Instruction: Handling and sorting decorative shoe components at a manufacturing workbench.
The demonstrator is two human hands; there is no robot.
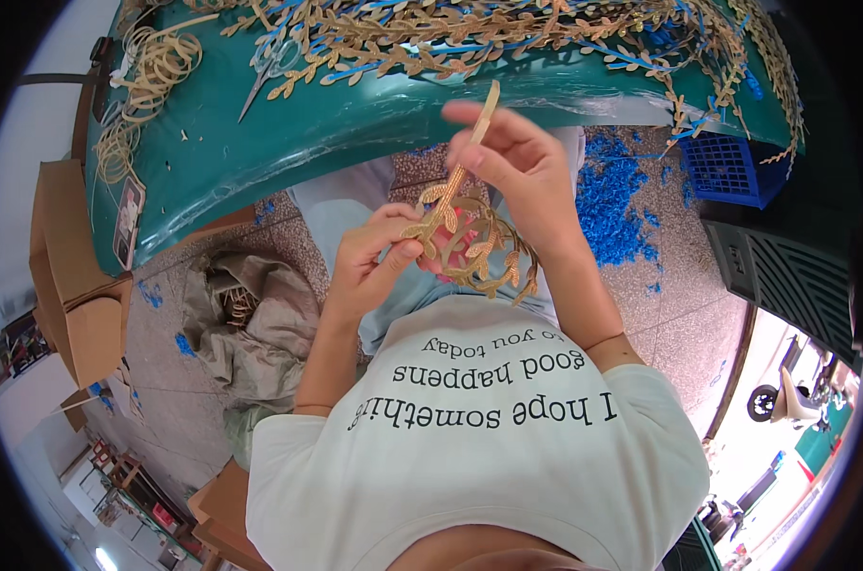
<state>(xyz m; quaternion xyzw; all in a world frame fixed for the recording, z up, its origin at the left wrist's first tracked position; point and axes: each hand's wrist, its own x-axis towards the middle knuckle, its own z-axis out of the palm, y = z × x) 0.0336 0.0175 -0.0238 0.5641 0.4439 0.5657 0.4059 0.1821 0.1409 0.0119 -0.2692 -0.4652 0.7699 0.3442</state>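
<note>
My left hand point(370, 257) is closed, pinching a gold leaf garland point(489, 276) between thumb and fingers. The garland's leafy strand curls in a loop over my lap. From the pinched end a flat tan elastic band point(489, 107) sticks up toward the table. My right hand point(522, 171) is beside this band, thumb and forefinger apart, with the forefinger slightly blurred. The band crosses in front of its fingers, and whether they touch it is hard to see. Something pink point(451, 249) shows behind the leaves, mostly hidden.
Many gold leaf garlands point(403, 48) with blue strips lie across the green table point(289, 162). Scissors point(260, 84), coiled tan elastic point(165, 62) and a phone point(129, 221) lie at its left. Blue scraps point(614, 205), a blue crate point(726, 169), a sack point(274, 328) and a cardboard box point(75, 276) surround me.
</note>
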